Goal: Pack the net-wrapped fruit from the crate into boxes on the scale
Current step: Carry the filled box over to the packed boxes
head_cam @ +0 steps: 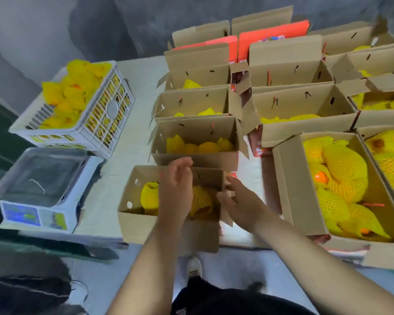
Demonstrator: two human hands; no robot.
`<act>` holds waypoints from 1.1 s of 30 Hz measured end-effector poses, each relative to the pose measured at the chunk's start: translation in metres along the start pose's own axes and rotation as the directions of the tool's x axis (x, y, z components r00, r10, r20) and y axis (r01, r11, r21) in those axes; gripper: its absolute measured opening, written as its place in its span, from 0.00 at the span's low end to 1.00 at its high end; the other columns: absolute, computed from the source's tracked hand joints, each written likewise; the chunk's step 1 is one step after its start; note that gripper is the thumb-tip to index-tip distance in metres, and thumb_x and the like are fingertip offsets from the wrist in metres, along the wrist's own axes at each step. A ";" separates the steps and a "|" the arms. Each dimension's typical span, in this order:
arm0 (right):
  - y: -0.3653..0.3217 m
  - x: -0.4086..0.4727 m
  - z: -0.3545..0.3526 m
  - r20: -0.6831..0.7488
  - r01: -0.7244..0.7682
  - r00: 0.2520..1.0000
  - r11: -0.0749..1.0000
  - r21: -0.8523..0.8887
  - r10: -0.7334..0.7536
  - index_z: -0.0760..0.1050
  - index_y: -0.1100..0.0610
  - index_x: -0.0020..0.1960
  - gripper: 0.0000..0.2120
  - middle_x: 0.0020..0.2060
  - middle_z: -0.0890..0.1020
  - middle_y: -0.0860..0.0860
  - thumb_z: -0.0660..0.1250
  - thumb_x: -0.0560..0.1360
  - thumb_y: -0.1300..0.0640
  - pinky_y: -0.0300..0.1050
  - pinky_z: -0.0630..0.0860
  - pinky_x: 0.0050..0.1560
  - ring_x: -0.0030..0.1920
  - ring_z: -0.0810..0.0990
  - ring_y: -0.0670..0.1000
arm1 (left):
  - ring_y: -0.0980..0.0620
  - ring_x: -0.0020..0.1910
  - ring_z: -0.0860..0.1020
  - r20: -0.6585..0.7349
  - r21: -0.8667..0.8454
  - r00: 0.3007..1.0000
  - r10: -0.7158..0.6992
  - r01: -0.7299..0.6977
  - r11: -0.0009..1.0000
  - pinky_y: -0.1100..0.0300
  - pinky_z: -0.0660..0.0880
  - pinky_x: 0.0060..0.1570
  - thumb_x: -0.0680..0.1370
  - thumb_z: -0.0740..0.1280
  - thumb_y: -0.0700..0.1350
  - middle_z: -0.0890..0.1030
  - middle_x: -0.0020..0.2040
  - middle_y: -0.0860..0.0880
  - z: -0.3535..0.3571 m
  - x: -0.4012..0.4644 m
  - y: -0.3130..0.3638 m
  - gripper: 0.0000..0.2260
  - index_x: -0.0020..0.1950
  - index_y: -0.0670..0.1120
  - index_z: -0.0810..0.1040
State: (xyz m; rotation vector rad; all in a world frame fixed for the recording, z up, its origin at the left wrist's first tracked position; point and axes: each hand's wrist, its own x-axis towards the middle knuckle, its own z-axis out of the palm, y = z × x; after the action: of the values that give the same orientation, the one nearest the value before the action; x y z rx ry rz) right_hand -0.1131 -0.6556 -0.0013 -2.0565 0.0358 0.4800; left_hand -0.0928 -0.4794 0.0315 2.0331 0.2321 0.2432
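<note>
Head-worn wide-angle view, looking forward and steeply down, close over table (pixel 132 105) and hands (pixel 175 187)

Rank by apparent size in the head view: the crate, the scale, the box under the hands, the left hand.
1. crate
2. box and scale: look about alike, and both sit nearer the camera than the crate, so unranked
3. left hand

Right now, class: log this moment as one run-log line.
left hand: open, over near box | right hand: at its flap, grip unclear | scale: no box on it | crate: holds netted fruit
</note>
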 end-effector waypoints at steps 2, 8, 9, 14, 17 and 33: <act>-0.012 0.007 0.020 0.025 -0.072 0.997 0.996 -0.060 0.074 0.52 0.39 0.79 0.32 0.61 0.74 0.39 0.63 0.80 0.44 0.40 0.70 0.56 0.60 0.78 0.51 | 0.62 0.62 0.76 -0.109 0.258 0.992 -0.067 0.094 0.961 0.68 0.73 0.61 0.81 0.64 0.50 0.80 0.63 0.59 -0.049 0.030 -0.034 0.19 0.72 0.55 0.76; -0.024 0.031 0.052 -0.218 -0.184 0.957 0.981 0.063 0.194 0.59 0.47 0.81 0.29 0.72 0.75 0.52 0.63 0.83 0.60 0.58 0.68 0.74 0.72 0.73 0.59 | 0.43 0.55 0.81 0.229 0.442 0.817 -0.529 0.396 0.805 0.46 0.78 0.61 0.84 0.64 0.46 0.83 0.59 0.43 -0.130 0.069 -0.127 0.05 0.59 0.54 0.76; -0.025 0.031 0.054 -0.268 -0.184 0.942 0.980 0.081 0.199 0.64 0.45 0.79 0.24 0.70 0.78 0.51 0.61 0.84 0.56 0.59 0.70 0.72 0.70 0.75 0.57 | 0.46 0.51 0.80 0.260 0.414 0.817 -0.515 0.388 0.824 0.50 0.77 0.58 0.85 0.63 0.48 0.83 0.58 0.44 -0.132 0.071 -0.135 0.04 0.58 0.54 0.76; -0.050 0.023 0.058 -0.362 -0.220 0.894 0.963 0.154 0.262 0.79 0.41 0.60 0.08 0.57 0.86 0.50 0.63 0.84 0.48 0.61 0.79 0.61 0.57 0.83 0.55 | 0.51 0.54 0.76 0.378 0.444 0.817 -0.436 0.254 0.860 0.54 0.73 0.60 0.88 0.57 0.56 0.79 0.59 0.51 -0.145 0.085 -0.143 0.16 0.71 0.51 0.75; -0.086 0.018 0.055 -0.342 -0.187 0.912 0.972 0.141 0.225 0.79 0.37 0.55 0.08 0.53 0.86 0.47 0.63 0.84 0.50 0.61 0.80 0.60 0.56 0.83 0.55 | 0.50 0.53 0.79 0.377 0.434 0.831 -0.409 0.232 0.871 0.53 0.75 0.59 0.88 0.57 0.56 0.81 0.57 0.50 -0.171 0.097 -0.134 0.14 0.66 0.52 0.76; -0.233 0.091 0.084 -0.036 0.093 0.995 0.989 0.117 -0.089 0.80 0.35 0.49 0.30 0.34 0.84 0.37 0.60 0.80 0.72 0.31 0.75 0.31 0.32 0.81 0.36 | 0.46 0.39 0.79 0.147 0.256 0.935 -0.322 0.278 0.926 0.51 0.71 0.46 0.75 0.67 0.56 0.82 0.36 0.44 -0.351 0.204 -0.086 0.11 0.46 0.50 0.84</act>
State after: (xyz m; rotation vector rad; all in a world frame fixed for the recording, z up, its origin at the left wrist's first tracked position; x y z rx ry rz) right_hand -0.0047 -0.4494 0.1234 -1.9397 -0.0111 0.3815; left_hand 0.0033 -0.0873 0.1276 2.1993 0.4694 -0.1759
